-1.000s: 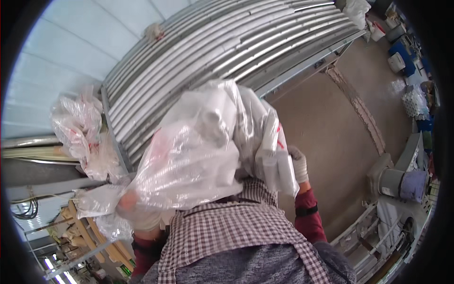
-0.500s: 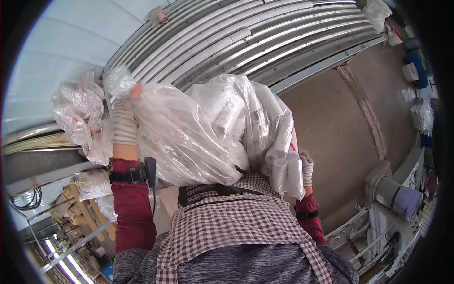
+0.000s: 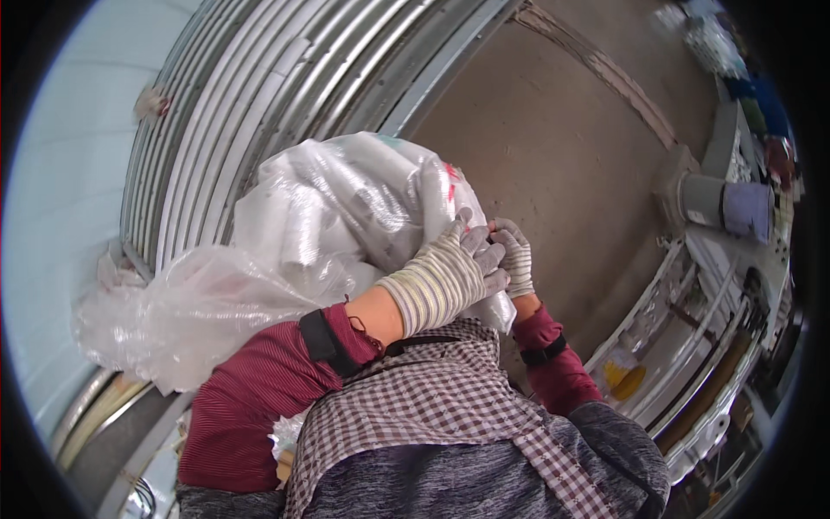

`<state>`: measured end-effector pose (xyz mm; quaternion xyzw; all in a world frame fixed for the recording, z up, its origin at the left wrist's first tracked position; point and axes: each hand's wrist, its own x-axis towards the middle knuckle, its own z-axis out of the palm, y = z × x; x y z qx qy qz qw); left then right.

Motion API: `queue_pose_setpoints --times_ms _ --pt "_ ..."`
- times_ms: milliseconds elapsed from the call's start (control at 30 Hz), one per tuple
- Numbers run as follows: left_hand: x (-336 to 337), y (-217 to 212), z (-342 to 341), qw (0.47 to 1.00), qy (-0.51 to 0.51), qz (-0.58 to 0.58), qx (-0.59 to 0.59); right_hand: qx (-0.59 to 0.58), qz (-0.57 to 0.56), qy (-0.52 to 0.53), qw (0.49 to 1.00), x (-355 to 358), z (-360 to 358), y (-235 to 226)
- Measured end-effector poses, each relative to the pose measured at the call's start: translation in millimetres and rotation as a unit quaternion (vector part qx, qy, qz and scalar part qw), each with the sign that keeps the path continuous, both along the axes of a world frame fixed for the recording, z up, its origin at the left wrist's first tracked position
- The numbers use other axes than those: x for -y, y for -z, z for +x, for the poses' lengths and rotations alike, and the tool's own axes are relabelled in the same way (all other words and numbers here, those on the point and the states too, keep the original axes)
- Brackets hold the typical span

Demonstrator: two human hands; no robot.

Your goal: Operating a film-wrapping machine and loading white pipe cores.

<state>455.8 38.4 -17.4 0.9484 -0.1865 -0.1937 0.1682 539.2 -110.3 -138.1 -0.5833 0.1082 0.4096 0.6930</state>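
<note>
my two gloved hands are close together at the right end of a big, lumpy, clear plastic bag [image 3: 346,190], bunched in front of my brown-and-white checked apron [image 3: 415,389]. the bag is at the near right corner of a rack [image 3: 445,65] of long metal and white strips. my right hand [image 3: 516,253] has its fingers curled, gripping the bag's end near red marks; my left hand [image 3: 456,270] reaches across me, fingers bent against that end, though i cannot tell whether it grips. brown floor [image 3: 553,130] lies beyond the rack's right edge.
</note>
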Motion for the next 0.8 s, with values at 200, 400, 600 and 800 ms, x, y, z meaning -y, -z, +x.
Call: queue_pose_setpoints --times_ms 200,400,600,800 --pt "30 34 56 0.998 0.021 -0.037 0.051 -0.044 -0.036 0.028 0.998 0 46 -2" --pt "26 20 101 0.987 0.113 -0.097 0.064 -0.066 -0.014 0.087 0.994 12 68 -28" --pt "88 111 126 0.982 0.051 -0.165 0.081 -0.037 0.024 0.064 0.997 146 156 199" --pt "85 183 168 0.984 0.067 -0.166 -0.008 -0.244 -0.163 0.057 0.954 155 214 497"
